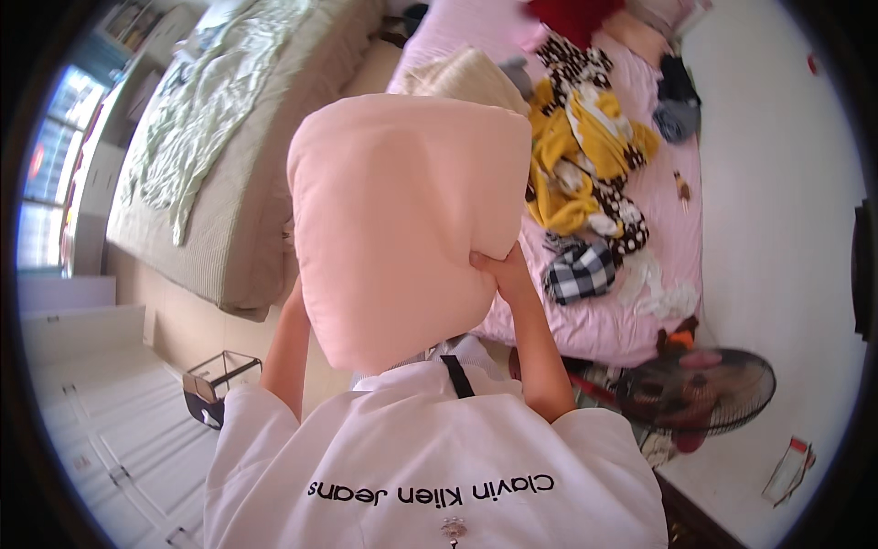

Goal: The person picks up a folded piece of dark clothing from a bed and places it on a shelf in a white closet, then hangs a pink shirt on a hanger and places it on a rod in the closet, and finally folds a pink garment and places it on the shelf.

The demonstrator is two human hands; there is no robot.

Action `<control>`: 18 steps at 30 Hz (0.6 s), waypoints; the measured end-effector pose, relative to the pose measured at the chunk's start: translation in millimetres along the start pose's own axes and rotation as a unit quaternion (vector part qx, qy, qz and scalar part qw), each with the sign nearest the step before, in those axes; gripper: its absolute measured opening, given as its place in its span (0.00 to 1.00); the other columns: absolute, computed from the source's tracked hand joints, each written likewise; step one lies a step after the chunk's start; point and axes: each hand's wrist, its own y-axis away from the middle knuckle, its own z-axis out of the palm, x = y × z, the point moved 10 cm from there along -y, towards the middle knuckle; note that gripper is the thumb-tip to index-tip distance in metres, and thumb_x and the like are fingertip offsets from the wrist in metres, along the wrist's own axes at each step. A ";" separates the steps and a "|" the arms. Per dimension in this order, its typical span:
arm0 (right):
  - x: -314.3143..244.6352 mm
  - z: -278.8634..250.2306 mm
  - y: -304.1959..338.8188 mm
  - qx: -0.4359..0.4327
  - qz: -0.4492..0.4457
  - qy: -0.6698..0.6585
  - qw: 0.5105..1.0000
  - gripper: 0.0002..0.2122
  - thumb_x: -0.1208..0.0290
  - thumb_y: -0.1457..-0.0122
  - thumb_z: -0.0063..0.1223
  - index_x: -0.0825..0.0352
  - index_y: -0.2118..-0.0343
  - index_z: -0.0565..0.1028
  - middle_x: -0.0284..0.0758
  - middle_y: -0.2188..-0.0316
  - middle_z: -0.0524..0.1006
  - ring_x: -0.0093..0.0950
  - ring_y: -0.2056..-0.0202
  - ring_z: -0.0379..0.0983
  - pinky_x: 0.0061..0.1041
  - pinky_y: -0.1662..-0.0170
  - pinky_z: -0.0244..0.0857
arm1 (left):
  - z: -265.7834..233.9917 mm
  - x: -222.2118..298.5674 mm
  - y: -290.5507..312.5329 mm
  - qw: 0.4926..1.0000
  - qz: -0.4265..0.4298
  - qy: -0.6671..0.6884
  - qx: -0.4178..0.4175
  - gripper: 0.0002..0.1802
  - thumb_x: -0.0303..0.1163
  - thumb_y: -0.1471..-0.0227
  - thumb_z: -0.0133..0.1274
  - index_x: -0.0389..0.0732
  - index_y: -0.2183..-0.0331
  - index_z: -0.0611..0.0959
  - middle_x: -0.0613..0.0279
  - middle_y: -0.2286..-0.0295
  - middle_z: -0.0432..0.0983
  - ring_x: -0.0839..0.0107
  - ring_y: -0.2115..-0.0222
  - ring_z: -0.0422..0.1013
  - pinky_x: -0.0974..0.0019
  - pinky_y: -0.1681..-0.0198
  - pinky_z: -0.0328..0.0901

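Note:
A plump pale pink pillow (393,220) is held up in front of my chest, blocking much of the middle of the view. My right hand (495,268) is closed on its lower right edge, the thumb pressing a dent into the fabric. My left forearm (285,352) rises to the pillow's left side, where the left hand and its fingers are hidden behind it. Just past the pillow's top edge, a cream textured cloth or cushion (466,78) shows in part on the bed.
On the right, a pink-sheeted bed (672,238) carries yellow clothes (585,137) and a black-and-white checked cloth (581,273). A standing fan (700,392) is near its front corner. A beige-covered bed (242,192) stands left, with a wire-framed bin (219,380) nearer me.

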 end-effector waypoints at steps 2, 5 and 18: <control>-15.9 31.5 -1.8 -0.060 -0.021 0.024 0.998 0.21 0.76 0.56 0.65 0.69 0.57 0.72 0.33 0.63 0.76 0.23 0.62 0.73 0.24 0.57 0.68 | -3.5 3.2 29.9 0.999 0.035 0.017 0.015 0.36 0.56 0.44 0.40 0.38 0.45 0.64 0.55 0.50 0.66 0.67 0.54 0.67 0.63 0.51 0.63; -18.9 76.1 0.7 -0.113 0.009 -0.034 0.993 0.25 0.76 0.58 0.65 0.68 0.53 0.69 0.33 0.60 0.74 0.24 0.59 0.72 0.24 0.57 0.68 | -10.5 -0.9 67.6 0.995 0.075 0.053 0.042 0.36 0.56 0.44 0.40 0.38 0.45 0.64 0.55 0.50 0.66 0.67 0.53 0.67 0.63 0.51 0.63; 99.1 242.1 17.8 -0.267 0.202 0.075 0.939 0.25 0.64 0.53 0.59 0.71 0.52 0.67 0.34 0.62 0.75 0.26 0.64 0.74 0.24 0.64 0.70 | -100.4 -15.2 210.0 0.941 0.239 0.192 0.140 0.36 0.56 0.43 0.39 0.38 0.44 0.63 0.56 0.50 0.66 0.68 0.52 0.66 0.63 0.49 0.61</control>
